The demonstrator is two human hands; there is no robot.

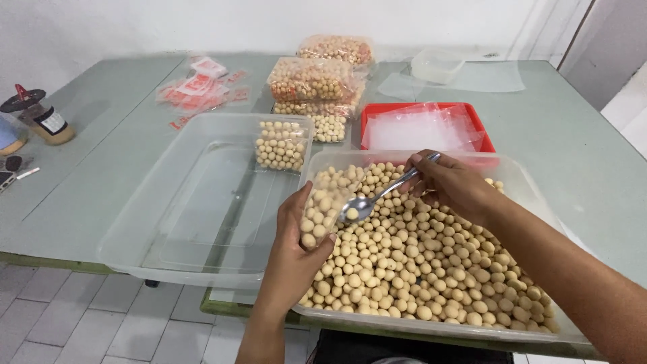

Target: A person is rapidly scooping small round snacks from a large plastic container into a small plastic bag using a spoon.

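My left hand [291,248] holds a small clear plastic bag [325,202] part filled with pale round snack balls, over the near left corner of a clear tub [472,160] heaped with the same balls [431,263]. A metal spoon [377,197] is gripped in my right hand [450,183], its bowl at the bag's mouth with one ball on it.
A second clear tub [168,222] at left holds one filled bag [280,145]. Behind are stacked filled bags [313,81], a red tray of empty plastic bags [421,128], red-printed labels [195,91], a small clear container [437,65] and a jar [50,125].
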